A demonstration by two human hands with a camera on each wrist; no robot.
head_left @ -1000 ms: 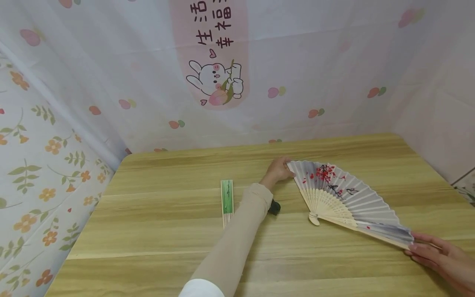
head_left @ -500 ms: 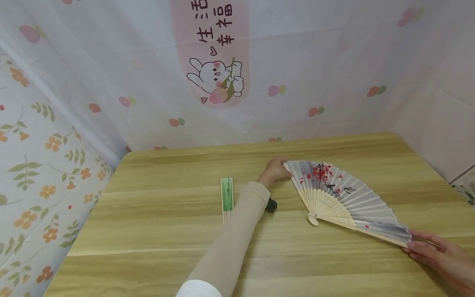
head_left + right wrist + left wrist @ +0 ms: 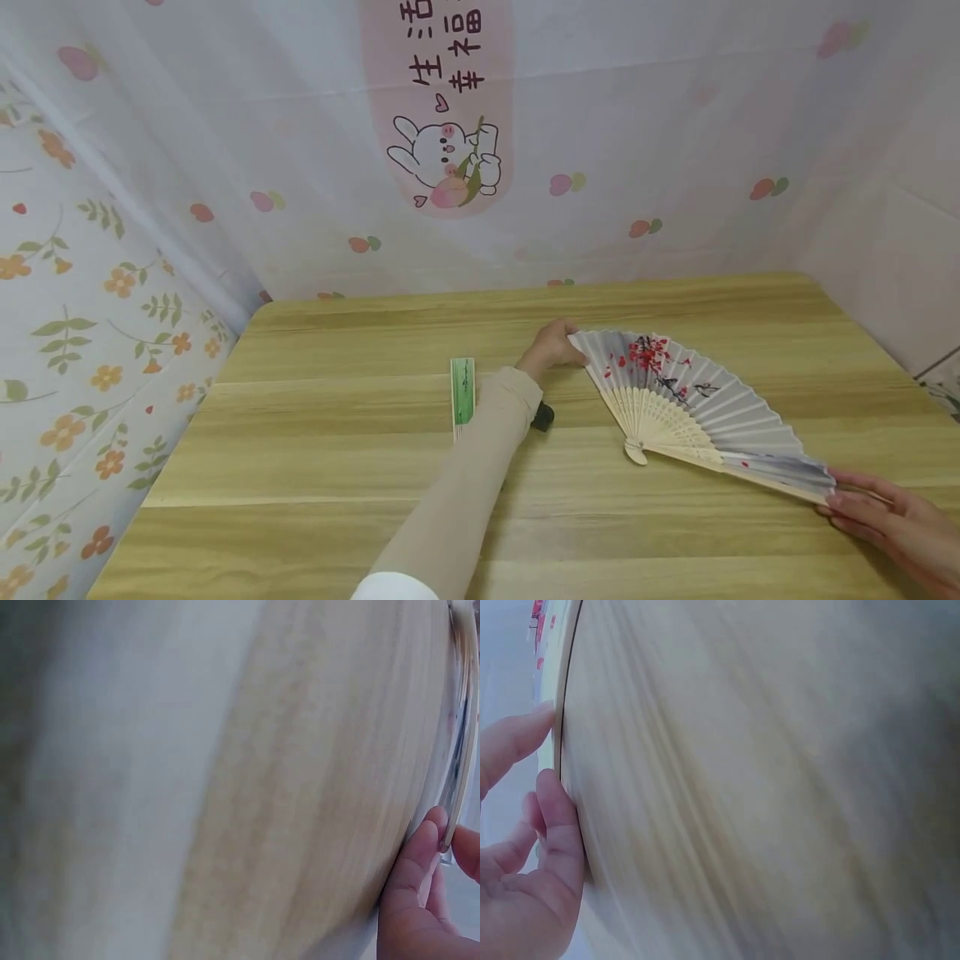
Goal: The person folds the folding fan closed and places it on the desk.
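A folding fan (image 3: 738, 408) with pale fabric, red blossoms and light ribs is spread wide on the right part of the table, its pivot end toward the person. At its upper left corner my left hand (image 3: 555, 346) pinches the outer edge; the left wrist view has the thumb (image 3: 517, 742) and fingers around that stick. On the far right, my right hand (image 3: 892, 521) holds the tip of the other outer stick between thumb and fingers. Those fingers (image 3: 416, 862) also show at the right edge of the right wrist view, close to the tabletop.
A folded green fan (image 3: 463, 392) lies left of my left forearm (image 3: 457, 500), which covers its lower end. A small black object (image 3: 543, 416) peeks out beside the sleeve. The wood-grain table (image 3: 300, 433) meets printed curtains at the back and left.
My left hand has moved slightly left with the fan's edge, so the fan is spread a little wider. The right hand keeps its hold in nearly the same spot.
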